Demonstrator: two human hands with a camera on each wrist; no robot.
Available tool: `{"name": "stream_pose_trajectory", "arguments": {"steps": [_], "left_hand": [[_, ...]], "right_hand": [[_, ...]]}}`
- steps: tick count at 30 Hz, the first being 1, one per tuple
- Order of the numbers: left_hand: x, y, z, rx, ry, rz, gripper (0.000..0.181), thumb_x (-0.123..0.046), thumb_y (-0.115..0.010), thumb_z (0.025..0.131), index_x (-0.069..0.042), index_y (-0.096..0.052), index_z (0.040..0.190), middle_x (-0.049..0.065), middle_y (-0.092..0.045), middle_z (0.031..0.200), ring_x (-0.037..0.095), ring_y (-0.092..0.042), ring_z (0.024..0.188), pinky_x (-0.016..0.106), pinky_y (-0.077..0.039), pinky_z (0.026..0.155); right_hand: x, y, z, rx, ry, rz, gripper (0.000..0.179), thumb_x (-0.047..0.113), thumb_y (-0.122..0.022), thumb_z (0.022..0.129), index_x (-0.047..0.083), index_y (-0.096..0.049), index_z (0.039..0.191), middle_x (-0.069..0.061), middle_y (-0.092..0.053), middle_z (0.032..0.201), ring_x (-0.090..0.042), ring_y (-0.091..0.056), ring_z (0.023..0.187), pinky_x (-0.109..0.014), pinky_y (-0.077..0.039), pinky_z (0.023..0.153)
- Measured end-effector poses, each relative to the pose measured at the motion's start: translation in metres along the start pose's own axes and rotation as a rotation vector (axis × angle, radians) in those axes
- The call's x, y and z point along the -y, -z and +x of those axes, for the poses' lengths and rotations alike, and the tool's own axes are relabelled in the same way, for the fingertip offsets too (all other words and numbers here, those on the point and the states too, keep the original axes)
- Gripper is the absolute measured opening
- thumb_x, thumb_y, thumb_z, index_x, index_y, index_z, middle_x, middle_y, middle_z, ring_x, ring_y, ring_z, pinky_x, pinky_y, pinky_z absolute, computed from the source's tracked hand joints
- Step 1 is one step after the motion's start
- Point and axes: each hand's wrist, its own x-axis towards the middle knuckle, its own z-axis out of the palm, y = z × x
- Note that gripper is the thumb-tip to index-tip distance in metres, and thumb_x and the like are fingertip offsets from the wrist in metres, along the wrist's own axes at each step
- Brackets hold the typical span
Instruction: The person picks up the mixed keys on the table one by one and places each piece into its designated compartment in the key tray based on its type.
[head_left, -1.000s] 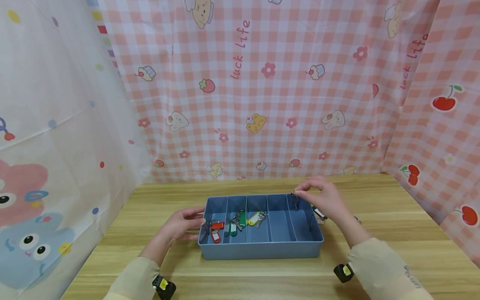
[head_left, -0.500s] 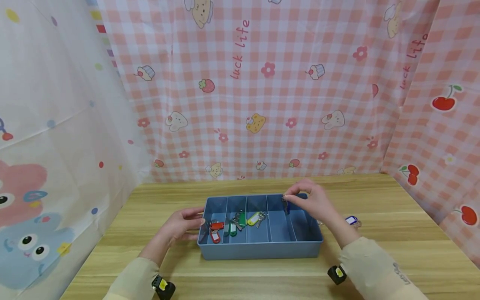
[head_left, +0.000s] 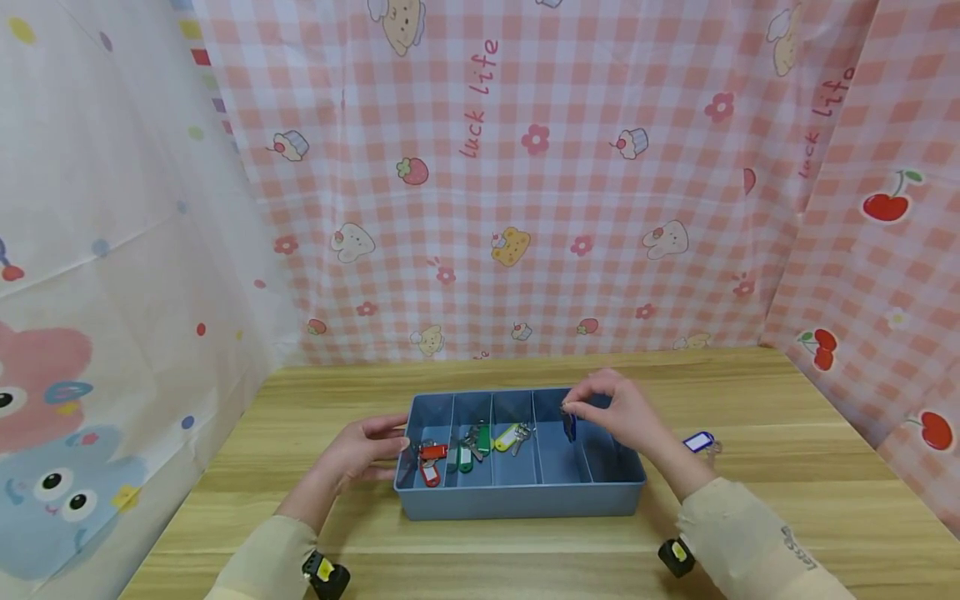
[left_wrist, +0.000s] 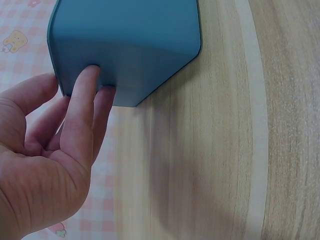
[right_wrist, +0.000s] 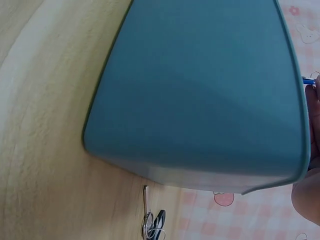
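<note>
A blue-grey tray (head_left: 521, 502) with several compartments sits on the wooden table. My left hand (head_left: 363, 450) holds its left end, thumb at the rim and fingers against the outer wall, as the left wrist view also shows. Over the fourth compartment from the left, my right hand (head_left: 618, 417) pinches a blue key tag (head_left: 570, 427) that hangs down; any keys on it are hard to make out. Red key tags (head_left: 432, 452) lie in the first compartment, green key tags (head_left: 483, 438) with keys in the second, and a yellow key tag (head_left: 507, 437) with keys in the third.
Right of the tray, a blue-framed key tag (head_left: 699, 442) with keys lies on the table (head_left: 780, 500). The right wrist view shows a black key tag (right_wrist: 159, 225) with a key near the tray's end. A checked cloth (head_left: 555, 192) hangs behind.
My right hand has moved left and slightly down, carrying the blue key tag from above the fifth compartment to the fourth. The left hand stays on the tray.
</note>
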Motion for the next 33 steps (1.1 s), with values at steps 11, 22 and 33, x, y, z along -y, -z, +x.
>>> {"name": "stream_pose_trajectory", "arguments": {"steps": [11,22,33], "left_hand": [[0.0001,0.0003,0.0001,0.004,-0.005,0.003,0.05,-0.005,-0.067,0.094,0.0,-0.052,0.142,0.027,-0.054,0.136,0.026,-0.065,0.103,0.046,-0.06,0.075],[0.0006,0.0003,-0.0003,0.009,-0.012,-0.004,0.051,-0.005,-0.067,0.094,0.001,-0.051,0.142,0.027,-0.054,0.133,0.025,-0.066,0.097,0.046,-0.06,0.074],[-0.0006,0.0,-0.0008,0.018,-0.015,-0.007,0.052,-0.004,-0.067,0.094,0.001,-0.05,0.143,0.029,-0.052,0.136,0.027,-0.066,0.1,0.046,-0.06,0.075]], "right_hand": [[-0.0017,-0.0003,-0.0013,0.058,-0.036,-0.049,0.008,0.023,-0.077,0.088,0.015,-0.078,0.087,0.011,-0.068,0.088,-0.017,-0.054,0.091,-0.044,-0.05,0.082],[-0.0046,0.0014,-0.0001,0.119,0.037,-0.103,0.006,0.02,-0.076,0.089,0.015,-0.078,0.086,0.016,-0.069,0.084,-0.014,-0.054,0.087,-0.044,-0.05,0.081],[-0.0078,-0.001,0.0017,0.162,0.04,-0.133,0.004,0.017,-0.077,0.088,0.019,-0.078,0.084,0.017,-0.068,0.082,-0.013,-0.053,0.085,-0.041,-0.049,0.077]]}}
